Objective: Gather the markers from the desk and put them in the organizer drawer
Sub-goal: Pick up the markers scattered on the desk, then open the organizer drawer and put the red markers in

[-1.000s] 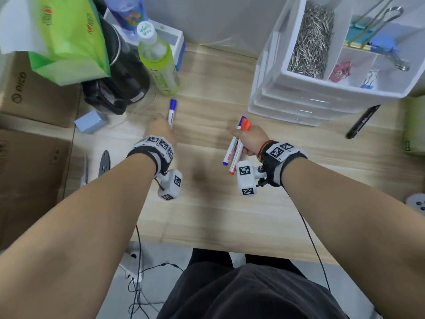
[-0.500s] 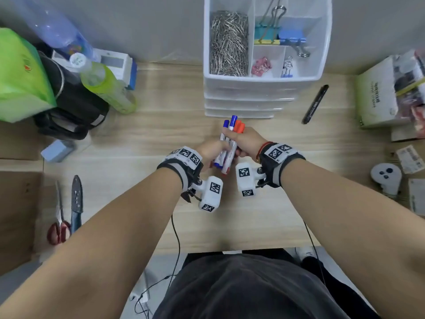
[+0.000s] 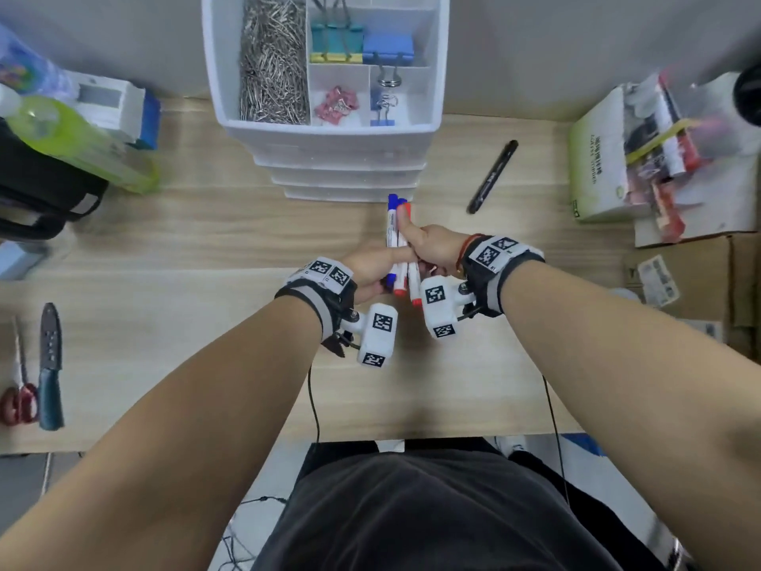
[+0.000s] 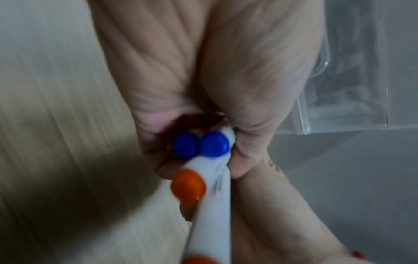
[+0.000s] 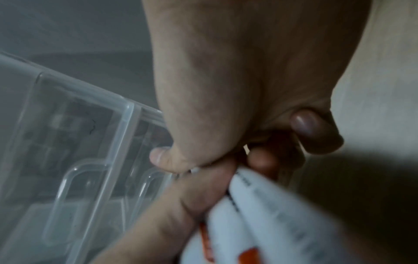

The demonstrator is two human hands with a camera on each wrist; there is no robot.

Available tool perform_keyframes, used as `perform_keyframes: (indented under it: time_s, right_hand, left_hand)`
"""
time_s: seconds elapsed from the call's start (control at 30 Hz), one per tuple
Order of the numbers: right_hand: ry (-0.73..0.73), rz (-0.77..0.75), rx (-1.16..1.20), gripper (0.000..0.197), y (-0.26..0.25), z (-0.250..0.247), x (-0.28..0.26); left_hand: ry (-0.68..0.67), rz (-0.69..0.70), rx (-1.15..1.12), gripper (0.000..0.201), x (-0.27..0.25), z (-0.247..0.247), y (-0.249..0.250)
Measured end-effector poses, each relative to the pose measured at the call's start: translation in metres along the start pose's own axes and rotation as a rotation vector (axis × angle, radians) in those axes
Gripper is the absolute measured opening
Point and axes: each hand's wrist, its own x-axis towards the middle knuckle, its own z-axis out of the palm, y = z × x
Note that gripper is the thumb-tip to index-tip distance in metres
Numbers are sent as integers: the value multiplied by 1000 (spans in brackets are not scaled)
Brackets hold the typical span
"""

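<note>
A bundle of white markers (image 3: 393,232) with blue and orange caps stands just in front of the white organizer (image 3: 329,136), tips pointing at its stacked drawers (image 3: 341,181), which are all pushed in. My left hand (image 3: 370,267) and right hand (image 3: 432,245) meet on the bundle and both grip it; the right thumb lies along the barrels. In the left wrist view the marker ends (image 4: 203,146) show blue and orange inside curled fingers (image 4: 246,148). The right wrist view shows the marker barrels (image 5: 260,214) beside the clear drawer fronts (image 5: 90,142). A black marker (image 3: 492,177) lies on the desk right of the organizer.
The organizer's top tray holds paper clips (image 3: 274,59) and binder clips (image 3: 362,45). A green bottle (image 3: 78,142) and a black bag (image 3: 37,187) sit at left, scissors (image 3: 18,401) and a knife (image 3: 49,364) at the near left edge, boxes (image 3: 609,158) at right.
My left hand picked a blue marker off the desk at the left and carried it right to join the bundle in my right hand. Both hands now hold the bundle, closer to the organizer.
</note>
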Motion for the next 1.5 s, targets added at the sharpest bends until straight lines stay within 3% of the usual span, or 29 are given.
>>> perform_keyframes:
  time_s: [0.07, 0.2, 0.3, 0.43, 0.63, 0.8, 0.9, 1.03, 1.13, 1.2, 1.27, 1.37, 1.5]
  right_hand:
    - [53, -24, -36, 79, 8, -16, 8]
    - [547, 121, 18, 47, 36, -59, 37]
    - [630, 225, 103, 57, 49, -83, 51]
    - [539, 236, -79, 31, 53, -90, 62]
    - [359, 207, -79, 24, 36, -55, 42]
    - [-132, 73, 0, 27, 24, 10, 14]
    - [-288, -86, -59, 5, -4, 37, -10]
    - [-328, -217, -229, 6, -41, 55, -24]
    - [-322, -285, -157, 11, -65, 60, -38]
    - [-233, -263, -5, 4, -73, 57, -40]
    - [-47, -209, 152, 16, -78, 52, -36]
    - [121, -205, 601, 1, -98, 44, -38]
    - [93, -158, 1005, 12, -120, 37, -41]
  left_hand:
    - [84, -3, -8, 14, 6, 8, 1]
    - [221, -30, -19, 7, 8, 4, -7]
    - [261, -30, -46, 8, 5, -5, -14]
    - [341, -2, -17, 16, 4, -21, -19]
    - [353, 27, -41, 9, -6, -32, -19]
    - [278, 49, -93, 12, -21, -35, -16]
    - [262, 59, -69, 10, -30, -41, -17]
    - [303, 128, -57, 13, -49, -55, -12]
    - [415, 189, -25, 22, -64, -79, -9]
    - [523, 199, -36, 19, -71, -96, -6]
    - [606, 237, -90, 15, -83, -112, 0]
    - [706, 359, -108, 20, -100, -132, 22]
    - [795, 525, -83, 30, -120, -142, 64]
